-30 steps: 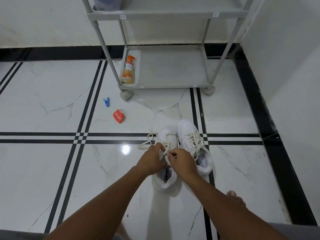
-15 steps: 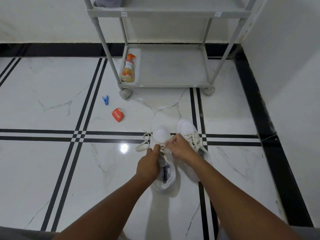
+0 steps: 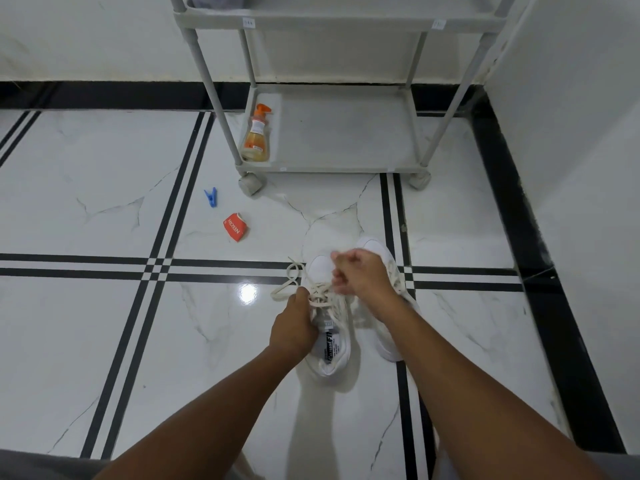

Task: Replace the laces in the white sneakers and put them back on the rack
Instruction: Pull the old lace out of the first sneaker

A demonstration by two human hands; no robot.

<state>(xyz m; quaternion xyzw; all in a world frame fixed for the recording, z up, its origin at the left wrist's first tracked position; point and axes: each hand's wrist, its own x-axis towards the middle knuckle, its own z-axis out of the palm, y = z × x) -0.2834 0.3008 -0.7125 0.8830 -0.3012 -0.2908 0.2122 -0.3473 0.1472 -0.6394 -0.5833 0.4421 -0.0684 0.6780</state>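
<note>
Sneakers, white, two, side by side on marble floor (image 3: 104, 209) before grey wheeled rack (image 3: 346, 168). Left sneaker (image 3: 330, 355): left hand (image 3: 294, 327) grips its lacing; right hand (image 3: 360, 273), blurred, fingers curled, pinches cream lace (image 3: 291, 278) above toe. Right sneaker (image 3: 386, 337): laced, partly hidden. Rack shelf: orange spray bottle (image 3: 257, 136). Floor: blue clothespin (image 3: 211, 196), red sachet (image 3: 235, 227).

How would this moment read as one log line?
lacing left sneaker | left hand grips its side | right hand pulls lace | rack beyond
</note>
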